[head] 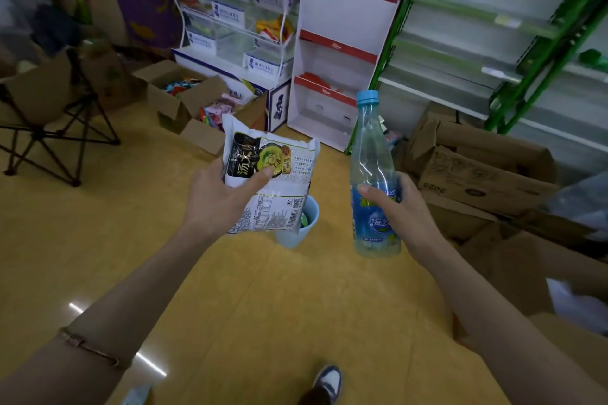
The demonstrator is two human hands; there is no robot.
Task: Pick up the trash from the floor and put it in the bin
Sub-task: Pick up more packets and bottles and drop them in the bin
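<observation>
The left hand (217, 197) grips a noodle packet (276, 181) at mid-frame, fingers curled behind it and thumb (263, 174) pressed on its front, the packet's long axis running up-down with the barcode end low. The right hand (394, 204) wraps closed round the label of a clear bottle (373, 154), which stands nearly upright, blue cap up and leaning slightly left. A pale blue bin (306, 223) sits on the yellow floor (131, 240) between the hands, largely hidden behind the packet; cardboard boxes (487, 171) lie at right, a folding chair (49, 108) at left.

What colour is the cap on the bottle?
Light blue; the bottle cap shows clearly in the head view.
</observation>
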